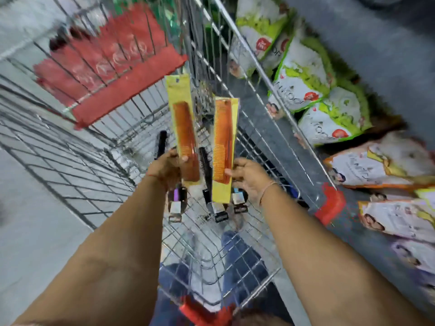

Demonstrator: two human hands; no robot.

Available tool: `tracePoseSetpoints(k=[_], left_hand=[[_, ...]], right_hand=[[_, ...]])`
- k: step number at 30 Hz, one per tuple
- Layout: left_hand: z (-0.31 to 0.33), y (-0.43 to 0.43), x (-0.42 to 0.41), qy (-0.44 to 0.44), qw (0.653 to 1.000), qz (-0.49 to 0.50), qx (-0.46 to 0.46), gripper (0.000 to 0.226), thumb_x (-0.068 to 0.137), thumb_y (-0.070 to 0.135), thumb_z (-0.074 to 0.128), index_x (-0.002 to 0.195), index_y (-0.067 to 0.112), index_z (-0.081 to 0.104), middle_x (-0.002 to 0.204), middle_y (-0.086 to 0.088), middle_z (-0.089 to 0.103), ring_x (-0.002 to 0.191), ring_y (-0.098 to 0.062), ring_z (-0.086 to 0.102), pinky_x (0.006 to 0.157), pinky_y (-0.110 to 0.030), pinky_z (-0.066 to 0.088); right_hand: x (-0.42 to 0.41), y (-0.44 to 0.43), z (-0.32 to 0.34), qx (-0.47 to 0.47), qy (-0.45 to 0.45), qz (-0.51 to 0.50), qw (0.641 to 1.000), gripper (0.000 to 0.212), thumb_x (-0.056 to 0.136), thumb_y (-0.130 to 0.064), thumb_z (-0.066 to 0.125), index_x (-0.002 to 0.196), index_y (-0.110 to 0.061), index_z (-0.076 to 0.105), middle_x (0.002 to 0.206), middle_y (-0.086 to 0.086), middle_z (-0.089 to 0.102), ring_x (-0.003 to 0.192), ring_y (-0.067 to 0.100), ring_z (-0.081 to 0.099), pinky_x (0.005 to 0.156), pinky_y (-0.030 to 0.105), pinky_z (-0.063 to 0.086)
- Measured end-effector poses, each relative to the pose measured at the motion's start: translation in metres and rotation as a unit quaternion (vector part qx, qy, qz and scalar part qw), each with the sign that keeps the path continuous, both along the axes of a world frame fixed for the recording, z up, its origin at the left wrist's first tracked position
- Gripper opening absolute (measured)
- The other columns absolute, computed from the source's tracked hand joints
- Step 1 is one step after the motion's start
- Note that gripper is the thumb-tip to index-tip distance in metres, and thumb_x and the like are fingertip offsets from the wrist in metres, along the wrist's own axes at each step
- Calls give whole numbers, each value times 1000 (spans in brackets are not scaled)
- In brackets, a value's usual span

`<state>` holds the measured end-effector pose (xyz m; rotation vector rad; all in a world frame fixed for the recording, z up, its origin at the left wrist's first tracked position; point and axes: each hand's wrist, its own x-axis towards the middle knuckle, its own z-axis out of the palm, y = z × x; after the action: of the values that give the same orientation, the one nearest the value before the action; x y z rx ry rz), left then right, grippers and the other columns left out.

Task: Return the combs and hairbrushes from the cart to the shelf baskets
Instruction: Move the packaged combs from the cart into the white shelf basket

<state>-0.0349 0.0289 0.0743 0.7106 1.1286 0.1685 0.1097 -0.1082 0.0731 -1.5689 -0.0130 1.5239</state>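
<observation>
My left hand [168, 169] grips an orange comb in a yellow packet [182, 123] by its lower part, held upright above the wire cart [98, 175]. My right hand [247, 177] holds a second orange comb in a yellow packet [222, 147], also upright, close to the right of the first. Between and under the two packets, black hairbrushes [206, 168] with card tags lie on the cart's floor. Another black brush [162, 143] sticks up just beyond my left hand. No shelf basket is in view.
The cart has a red child-seat flap [110, 62] at its far end and red corner caps [330, 203]. To the right, a low shelf holds green-and-white bags [303, 74] and orange-and-white bags [381, 165]. Grey floor lies to the left.
</observation>
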Motion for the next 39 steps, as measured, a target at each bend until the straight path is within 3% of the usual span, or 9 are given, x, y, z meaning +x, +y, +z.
tracePoseSetpoints(k=[9, 12, 17, 24, 28, 31, 33, 36, 39], left_hand=[[160, -22, 50, -261, 889, -373, 52, 19, 52, 2, 74, 63, 17, 75, 52, 7, 71, 47, -5, 67, 50, -20, 55], [235, -57, 108, -334, 850, -401, 74, 47, 25, 19, 90, 69, 13, 75, 57, 5, 73, 53, -9, 70, 56, -25, 59], [334, -170, 190, -360, 784, -480, 158, 31, 84, -9, 47, 80, 14, 67, 56, 8, 73, 52, -3, 69, 52, -17, 57], [364, -341, 273, -331, 785, -471, 229, 27, 88, -10, 46, 101, 11, 56, 40, 10, 67, 37, 2, 61, 45, -16, 53], [336, -408, 311, -253, 799, -444, 319, 49, 87, -5, 54, 134, 4, 46, 123, -18, 64, 92, -14, 55, 92, -34, 49], [321, -434, 327, -164, 767, -438, 439, 42, 88, 10, 56, 129, 2, 53, 134, -18, 56, 112, -25, 58, 89, -28, 45], [311, -445, 335, -100, 690, -490, 524, 45, 87, 19, 59, 127, -2, 54, 133, -21, 57, 121, -34, 55, 100, -35, 45], [300, -450, 343, 66, 413, -591, 690, 59, 86, 45, 53, 128, 3, 54, 137, -17, 54, 128, -31, 49, 108, -39, 35], [300, -448, 352, 63, 364, -593, 715, 62, 88, 53, 43, 124, 4, 56, 136, -16, 54, 129, -29, 47, 109, -38, 31]], right_hand=[[-6, -96, 155, 151, -55, -119, 980, 27, 86, 12, 43, 84, -8, 60, 62, -5, 74, 60, 6, 70, 64, 23, 58], [17, -147, 221, 168, -115, -146, 968, 31, 84, 13, 43, 87, -11, 64, 67, -3, 75, 68, 12, 70, 67, 26, 58], [48, -277, 313, 216, -217, -240, 921, 51, 87, 12, 34, 75, -16, 75, 69, -1, 76, 66, 13, 72, 67, 32, 59], [86, -451, 342, 153, -295, -393, 857, 25, 90, 5, 40, 92, -12, 59, 62, -5, 74, 57, 7, 69, 53, 21, 58], [124, -510, 338, 57, -335, -466, 817, 24, 85, 6, 52, 107, -2, 59, 62, 1, 71, 63, 14, 66, 67, 28, 56], [153, -522, 335, -19, -361, -489, 794, 43, 82, 6, 58, 124, 2, 50, 62, 1, 71, 63, 14, 63, 63, 29, 57], [170, -520, 327, -79, -404, -455, 790, 52, 80, 2, 63, 129, -3, 47, 107, 13, 68, 92, 23, 64, 87, 40, 54], [177, -506, 306, -340, -535, -185, 751, 42, 84, -4, 54, 126, -6, 52, 130, 18, 56, 117, 32, 54, 101, 40, 45], [174, -495, 284, -415, -551, -130, 712, 36, 86, -1, 42, 118, -5, 59, 121, 19, 62, 111, 34, 57, 93, 36, 47]])
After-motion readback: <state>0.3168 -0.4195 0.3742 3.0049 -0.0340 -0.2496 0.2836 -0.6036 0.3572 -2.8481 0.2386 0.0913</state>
